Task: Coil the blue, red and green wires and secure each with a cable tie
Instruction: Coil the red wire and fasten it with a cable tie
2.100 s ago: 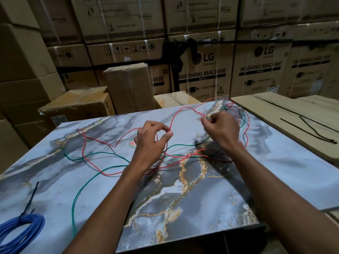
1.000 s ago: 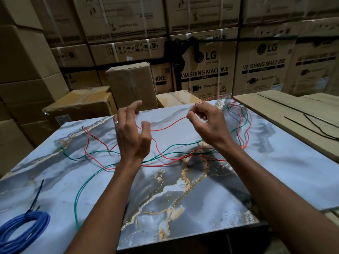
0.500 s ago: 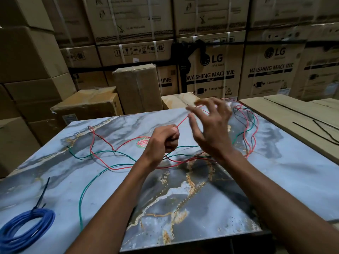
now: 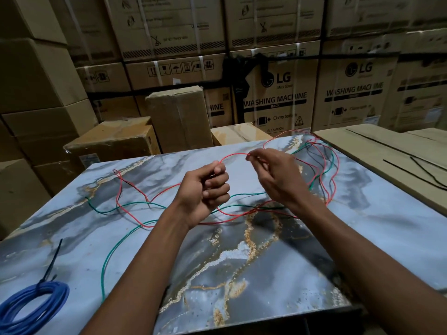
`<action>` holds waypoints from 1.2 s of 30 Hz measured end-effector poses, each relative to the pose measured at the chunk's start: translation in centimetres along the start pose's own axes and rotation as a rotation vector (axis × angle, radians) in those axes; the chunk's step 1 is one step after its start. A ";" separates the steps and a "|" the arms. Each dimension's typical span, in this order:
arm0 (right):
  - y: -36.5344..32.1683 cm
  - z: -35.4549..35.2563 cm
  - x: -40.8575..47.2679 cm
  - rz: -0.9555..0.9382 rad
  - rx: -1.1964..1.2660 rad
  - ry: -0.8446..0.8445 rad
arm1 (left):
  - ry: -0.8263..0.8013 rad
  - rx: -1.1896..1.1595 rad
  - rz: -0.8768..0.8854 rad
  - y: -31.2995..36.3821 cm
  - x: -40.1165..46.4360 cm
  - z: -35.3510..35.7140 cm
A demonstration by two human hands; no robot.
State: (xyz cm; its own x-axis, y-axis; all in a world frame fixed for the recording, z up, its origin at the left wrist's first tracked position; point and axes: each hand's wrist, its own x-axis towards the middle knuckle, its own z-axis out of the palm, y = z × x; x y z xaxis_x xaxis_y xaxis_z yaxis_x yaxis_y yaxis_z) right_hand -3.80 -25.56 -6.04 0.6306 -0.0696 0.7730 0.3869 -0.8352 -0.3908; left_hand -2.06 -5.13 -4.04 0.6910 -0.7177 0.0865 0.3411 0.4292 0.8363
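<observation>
**Red wire held between two hands over a marbled desk**

At the far left, near the front edge of the desk [image 4: 302, 262], the blue wire [image 4: 31, 303] lies as a finished coil, bound by a black cable tie [image 4: 52, 261] whose tail points up and away across the surface. The desk has a grey-blue marbled top with gold veins.

Just right of the coil, the green wire [image 4: 108, 252] runs loose from the front edge upward, then wanders across the middle of the desk, crossing the red wire [image 4: 130, 209] in several places. The red wire loops over the left-centre of the desk and passes beneath both arms.

The left hand [image 4: 205, 189] is raised above the desk, its fingers curled into a fist round the red wire, which comes out at the thumb. From there a short arc of red wire rises to the right hand [image 4: 273, 170], which pinches it between thumb and fingertips, the other fingers loosely bent.

Beyond the right hand, at the far right corner of the desk, red and green strands hang in a loose tangle of loops.

Further right, on a flat cardboard box [image 4: 377, 155] just beside the desk, lie spare cable ties [image 4: 420, 170], thin and black. Stacked washing-machine cartons [image 4: 278, 97] fill the background.
</observation>
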 end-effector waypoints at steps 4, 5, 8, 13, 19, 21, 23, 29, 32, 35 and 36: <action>-0.4 0.5 -0.5 -0.060 -0.052 -0.056 | -0.017 -0.039 0.014 0.2 -0.2 0.3; -0.6 0.6 -0.5 -0.060 -0.054 -0.031 | -0.006 -0.021 0.004 0.2 -0.2 0.5; -0.8 0.7 -0.5 -0.033 -0.024 0.012 | 0.006 0.006 -0.033 0.1 -0.4 0.8; -0.9 1.1 -0.8 0.111 0.048 -0.059 | 0.044 0.040 -0.010 -0.2 -0.4 1.4; -1.7 1.3 -1.1 0.161 0.105 -0.240 | 0.025 -0.009 0.095 -0.1 -0.3 1.6; -1.8 1.2 -1.2 0.118 0.129 -0.299 | 0.019 -0.071 0.147 0.3 -0.2 1.5; -1.9 1.1 -1.2 0.103 0.141 -0.342 | 0.046 -0.142 0.209 0.8 -0.1 1.1; -2.7 0.6 -1.3 0.022 0.140 -0.498 | 0.191 -0.290 0.429 2.0 0.4 -0.8; -3.4 0.3 -1.3 -0.024 0.160 -0.533 | 0.268 -0.247 0.490 1.9 0.7 -1.7; -4.3 -0.1 -1.4 -0.100 0.157 -0.578 | 0.334 -0.174 0.530 1.7 1.1 -2.3; -4.4 -0.3 -1.4 -0.126 0.155 -0.583 | 0.351 -0.142 0.546 1.6 1.1 -2.5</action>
State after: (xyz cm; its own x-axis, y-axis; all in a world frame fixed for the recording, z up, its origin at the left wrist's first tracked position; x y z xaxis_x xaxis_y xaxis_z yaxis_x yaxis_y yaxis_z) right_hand -6.57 -21.91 -5.20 0.8211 0.3707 0.4341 0.5478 -0.7255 -0.4166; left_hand 0.87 -3.88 -3.97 0.9467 -0.1660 0.2761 -0.0526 0.7660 0.6407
